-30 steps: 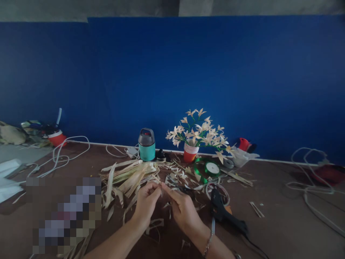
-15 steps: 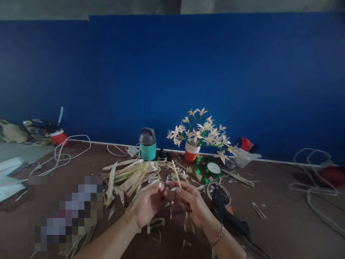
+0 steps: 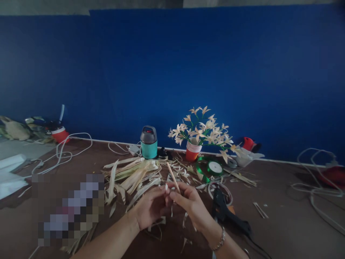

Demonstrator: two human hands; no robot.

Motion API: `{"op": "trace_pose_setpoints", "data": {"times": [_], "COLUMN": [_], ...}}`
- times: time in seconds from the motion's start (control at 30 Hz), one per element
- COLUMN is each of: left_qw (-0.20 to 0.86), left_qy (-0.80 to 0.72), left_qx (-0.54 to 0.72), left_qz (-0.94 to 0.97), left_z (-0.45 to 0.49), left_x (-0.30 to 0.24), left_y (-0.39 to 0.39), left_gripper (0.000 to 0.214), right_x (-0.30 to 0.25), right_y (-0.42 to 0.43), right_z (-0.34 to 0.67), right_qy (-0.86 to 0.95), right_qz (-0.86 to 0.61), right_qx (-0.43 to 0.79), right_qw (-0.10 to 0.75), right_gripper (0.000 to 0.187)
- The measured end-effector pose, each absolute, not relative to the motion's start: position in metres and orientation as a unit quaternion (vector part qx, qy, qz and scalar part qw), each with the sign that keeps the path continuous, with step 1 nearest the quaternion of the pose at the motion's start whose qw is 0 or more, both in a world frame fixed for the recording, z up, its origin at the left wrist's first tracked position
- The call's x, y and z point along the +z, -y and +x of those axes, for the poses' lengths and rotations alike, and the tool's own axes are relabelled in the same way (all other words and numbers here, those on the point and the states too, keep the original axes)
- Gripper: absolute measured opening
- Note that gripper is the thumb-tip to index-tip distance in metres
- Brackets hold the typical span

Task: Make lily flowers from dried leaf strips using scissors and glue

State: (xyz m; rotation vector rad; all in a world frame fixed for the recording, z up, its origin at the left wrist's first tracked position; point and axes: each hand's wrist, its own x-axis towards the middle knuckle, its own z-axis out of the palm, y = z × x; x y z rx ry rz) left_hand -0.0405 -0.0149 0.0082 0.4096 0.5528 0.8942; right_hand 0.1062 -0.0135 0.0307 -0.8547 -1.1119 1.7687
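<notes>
My right hand (image 3: 188, 198) pinches a thin pale wooden stick (image 3: 173, 176), which slants up and left out of the fingers. Close against it, my left hand (image 3: 152, 207) has its thumb and fingers pressed together at the stick's lower part. Something small and white shows at the left fingertips, too small to name. Just beyond both hands lies a pile of dry corn husks (image 3: 140, 171), with cut husk scraps around it. A black glue gun (image 3: 231, 217) rests on the brown tabletop, right of my right wrist.
Husk flowers (image 3: 207, 133) on green stems stand in stacked paper cups (image 3: 193, 151). A green ribbon spool (image 3: 215, 167) lies nearby, with a teal container (image 3: 149, 142) to the left. White cables (image 3: 58, 154) loop at the left. Cotton swabs (image 3: 260, 210) lie at the right.
My hands have come together at the fingertips. The stick now leans further left, its upper tip shifted left. The view has tilted slightly.
</notes>
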Motion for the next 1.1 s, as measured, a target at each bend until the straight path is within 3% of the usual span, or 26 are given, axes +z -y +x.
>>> {"op": "trace_pose_setpoints", "data": {"times": [0.23,0.33,0.43,0.6,0.8,1.1], "left_qw": [0.672,0.633,0.594,0.531,0.458,0.372], "left_qy": [-0.372,-0.408,-0.440,-0.478,-0.527,-0.558], "left_qx": [0.617,0.611,0.591,0.575,0.573,0.536], "left_qz": [0.170,0.244,0.323,0.399,0.430,0.512], "left_z": [-0.038,-0.038,-0.036,-0.031,-0.027,-0.029], "left_x": [-0.001,-0.001,0.003,0.004,0.000,-0.005], "left_y": [0.003,0.003,0.008,0.011,0.009,0.006], "left_gripper": [0.022,0.020,0.018,0.020,0.020,0.017], "right_x": [0.017,0.011,0.008,0.001,-0.009,-0.006], "right_y": [0.015,0.013,0.009,0.004,0.007,0.005], "right_z": [0.107,0.107,0.106,0.107,0.114,0.116], "right_qy": [0.497,0.526,0.551,0.669,0.795,0.808], "right_qz": [-0.377,-0.366,-0.375,-0.381,-0.404,-0.434], "right_qx": [0.637,0.643,0.628,0.480,0.280,0.225], "right_qw": [0.454,0.420,0.402,0.421,0.356,0.327], "right_gripper": [0.062,0.066,0.057,0.037,0.058,0.064]}}
